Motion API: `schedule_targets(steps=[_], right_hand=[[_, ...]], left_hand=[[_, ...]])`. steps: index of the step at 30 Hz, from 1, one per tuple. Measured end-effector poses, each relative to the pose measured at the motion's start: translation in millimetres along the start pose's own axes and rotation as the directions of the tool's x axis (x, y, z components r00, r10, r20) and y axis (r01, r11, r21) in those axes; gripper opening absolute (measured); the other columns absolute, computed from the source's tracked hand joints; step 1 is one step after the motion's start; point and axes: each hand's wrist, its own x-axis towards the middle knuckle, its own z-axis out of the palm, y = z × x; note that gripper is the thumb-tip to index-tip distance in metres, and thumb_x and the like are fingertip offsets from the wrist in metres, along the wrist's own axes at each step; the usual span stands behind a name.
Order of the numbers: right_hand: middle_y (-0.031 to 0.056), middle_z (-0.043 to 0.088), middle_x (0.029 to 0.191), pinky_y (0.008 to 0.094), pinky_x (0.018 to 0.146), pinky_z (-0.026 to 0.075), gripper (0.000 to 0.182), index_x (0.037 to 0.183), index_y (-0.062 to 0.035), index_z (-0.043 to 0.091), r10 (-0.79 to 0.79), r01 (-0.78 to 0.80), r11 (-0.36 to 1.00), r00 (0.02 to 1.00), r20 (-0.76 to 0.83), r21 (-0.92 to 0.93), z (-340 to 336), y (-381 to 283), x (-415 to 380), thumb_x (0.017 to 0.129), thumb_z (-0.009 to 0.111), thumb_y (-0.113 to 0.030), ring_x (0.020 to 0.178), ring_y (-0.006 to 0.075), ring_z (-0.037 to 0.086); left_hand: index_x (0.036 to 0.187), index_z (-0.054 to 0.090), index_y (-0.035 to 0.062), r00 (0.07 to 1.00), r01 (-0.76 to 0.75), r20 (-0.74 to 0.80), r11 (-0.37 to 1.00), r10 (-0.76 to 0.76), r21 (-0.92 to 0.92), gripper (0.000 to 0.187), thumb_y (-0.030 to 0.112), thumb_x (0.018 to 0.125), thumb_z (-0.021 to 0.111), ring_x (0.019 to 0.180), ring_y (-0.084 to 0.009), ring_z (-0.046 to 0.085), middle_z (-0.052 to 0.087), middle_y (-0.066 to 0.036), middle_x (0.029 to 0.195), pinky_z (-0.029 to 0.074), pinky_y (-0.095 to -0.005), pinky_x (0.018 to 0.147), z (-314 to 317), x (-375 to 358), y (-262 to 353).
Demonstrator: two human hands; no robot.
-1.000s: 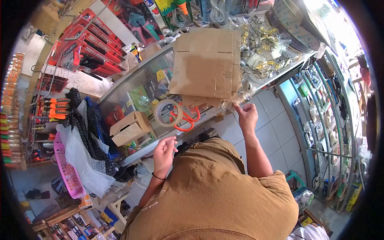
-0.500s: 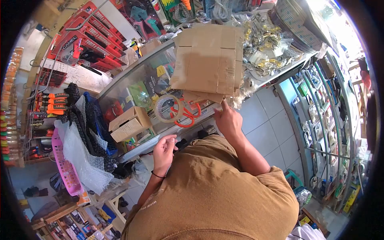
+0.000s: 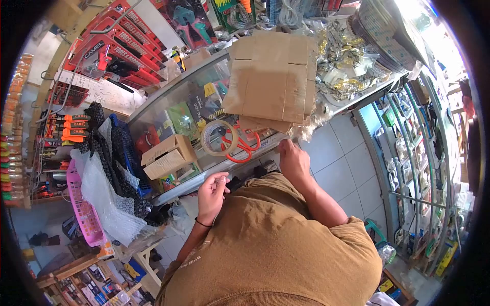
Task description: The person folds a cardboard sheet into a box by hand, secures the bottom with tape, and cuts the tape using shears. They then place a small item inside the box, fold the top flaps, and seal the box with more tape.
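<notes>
My right hand [image 3: 294, 160] is at the counter's front edge, its fingers curled into a loose fist with nothing showing in them. Just above it lies a stack of flattened brown cardboard [image 3: 273, 84] on the glass counter. Close to my shirt, my left hand [image 3: 212, 196] hangs with loosely bent, partly spread fingers and holds nothing. Between the hands and the cardboard, a roll of tape [image 3: 205, 137] rests on the counter, partly over red-handled scissors [image 3: 245, 152]. A small cardboard box [image 3: 166, 158] stands left of the tape.
Small plastic packets [image 3: 347, 61] are heaped right of the cardboard, beside a large coil of hose [image 3: 380, 30]. At left are a pink basket [image 3: 84, 209], bubble wrap [image 3: 109, 204] and a blue basket [image 3: 120, 132]. A glass display shelf [image 3: 403, 137] stands at right over the tiled floor.
My right hand has drawn back from the cardboard's lower edge, and its stretched index finger has curled in. The left hand has hardly moved. The view has shifted slightly.
</notes>
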Motion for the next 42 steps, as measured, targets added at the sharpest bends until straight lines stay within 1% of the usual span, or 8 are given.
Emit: schedule_targets(steps=[7, 13, 21, 27, 31, 33, 36, 42], right_hand=[[0.0147, 0.059, 0.079, 0.037, 0.059, 0.045, 0.008, 0.085, -0.0033, 0.056, 0.062, -0.014, 0.943, 0.989, -0.134, 0.332, -10.4, 23.9, -13.3, 0.078, 0.06, -0.007, 0.064, 0.0286, 0.057], [0.0021, 0.057, 0.069, 0.0238, 0.057, 0.041, 0.011, 0.082, -0.0016, 0.059, 0.482, -0.249, 0.697, 0.857, -0.182, 0.673, -21.4, 65.6, 15.7, 0.081, 0.065, -0.011, 0.06, 0.0091, 0.049], [-0.0003, 0.055, 0.067, 0.0217, 0.055, 0.039, 0.023, 0.083, -0.0021, 0.055, 0.538, -0.252, 0.707, 0.798, -0.272, 0.661, -2.3, 75.4, 32.5, 0.077, 0.072, -0.015, 0.058, 0.0073, 0.047], [-0.0025, 0.046, 0.062, 0.0201, 0.043, 0.031, 0.028, 0.081, -0.0078, 0.051, 0.635, -0.418, 0.004, 0.703, 0.321, 0.908, -3.7, 85.6, 28.0, 0.083, 0.066, -0.031, 0.048, 0.0065, 0.039], [-0.0039, 0.044, 0.059, 0.0218, 0.042, 0.034, 0.02, 0.084, -0.0108, 0.052, 0.578, -0.539, 0.006, 0.689, 0.437, 0.842, 24.6, 86.3, 3.0, 0.09, 0.055, -0.03, 0.045, 0.0081, 0.039], [-0.0005, 0.047, 0.06, 0.0235, 0.044, 0.034, 0.021, 0.075, -0.0063, 0.053, 0.481, -0.644, 0.078, 0.693, 0.537, 0.761, 34.3, 63.4, -13.9, 0.089, 0.057, -0.022, 0.048, 0.009, 0.041], [0.0075, 0.064, 0.092, 0.0274, 0.059, 0.049, 0.027, 0.108, 0.0004, 0.057, 0.186, -0.706, 0.402, 0.686, 0.703, 0.583, 48.4, 36.2, -23.3, 0.089, 0.057, -0.019, 0.074, 0.0178, 0.061], [0.0092, 0.061, 0.107, 0.0298, 0.068, 0.05, 0.033, 0.114, 0.0018, 0.052, 0.141, -0.802, 0.184, 0.594, 0.792, 0.568, 55.9, 9.4, -7.0, 0.09, 0.057, -0.019, 0.085, 0.0199, 0.061]], left_hand=[[0.105, 0.058, 0.0029, 1.0, -0.001, 0.021, 1.0, 0.001, -0.002, 0.02, 0.016, 0.093, 0.05, 0.065, -0.0054, 0.057, 0.062, -0.004, 0.088, 0.041, -0.0171, 0.049, 3.7, 4.2, -3.8], [0.106, 0.057, 0.0029, 0.998, -0.006, 0.057, 1.0, 0.006, 0.002, 0.02, 0.016, 0.093, 0.05, 0.066, -0.0056, 0.057, 0.062, -0.004, 0.089, 0.041, -0.0174, 0.05, 9.9, 6.4, -0.9], [0.107, 0.056, 0.0028, 0.999, 0.018, 0.032, 1.0, -0.018, 0.011, 0.02, 0.016, 0.094, 0.049, 0.066, -0.0064, 0.056, 0.06, -0.004, 0.09, 0.04, -0.017, 0.052, 10.3, 6.4, -0.9], [0.102, 0.059, 0.002, 0.994, -0.096, -0.051, 0.992, 0.1, 0.08, 0.017, 0.014, 0.09, 0.055, 0.066, -0.0077, 0.057, 0.062, -0.005, 0.083, 0.044, -0.0197, 0.055, 14.6, 10.3, -15.9], [0.094, 0.061, 0.0002, 0.87, -0.321, -0.228, 0.854, 0.437, 0.41, 0.015, 0.012, 0.085, 0.062, 0.062, -0.0103, 0.058, 0.062, -0.006, 0.072, 0.046, -0.0232, 0.056, 7.0, 15.2, -33.4], [0.092, 0.061, 0.0001, 0.897, -0.222, -0.273, 0.888, 0.348, 0.403, 0.015, 0.014, 0.087, 0.059, 0.06, -0.0107, 0.058, 0.062, -0.006, 0.071, 0.047, -0.0232, 0.056, 3.5, 13.8, -36.2], [0.091, 0.057, -0.0007, 0.968, 0.124, -0.212, 0.99, -0.136, -0.066, 0.019, 0.013, 0.095, 0.043, 0.065, -0.0117, 0.061, 0.06, -0.007, 0.069, 0.052, -0.0255, 0.061, 0.8, 15.5, -43.6], [0.1, 0.052, -0.0001, 0.986, -0.052, -0.163, 0.992, 0.033, -0.117, 0.015, 0.008, 0.095, 0.041, 0.075, -0.013, 0.061, 0.06, -0.008, 0.087, 0.053, -0.0257, 0.067, 8.4, 10.0, -74.5]])
